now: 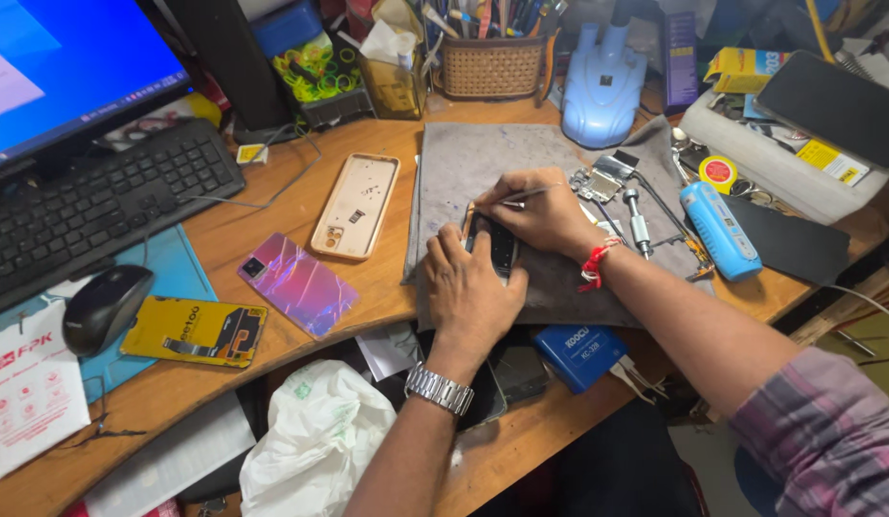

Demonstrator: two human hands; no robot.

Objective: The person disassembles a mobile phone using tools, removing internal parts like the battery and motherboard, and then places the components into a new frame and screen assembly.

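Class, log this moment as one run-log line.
left hand: steadies dark phone | right hand: holds thin tool at phone's top | surface: grey mat | nearby: pink back cover

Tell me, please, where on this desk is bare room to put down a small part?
Bare wood lies between the keyboard and the beige phone case, crossed by a thin cable. The grey mat is free above the hands. Right of the right hand, tools and the blue cylinder crowd the desk; the back edge is packed.

I am seeing a blue-lit monitor screen (66, 67) glowing at far left, a yellow box (748, 69) sitting top right, and a small blue box (580, 354) lying below the grey mat (483, 153).
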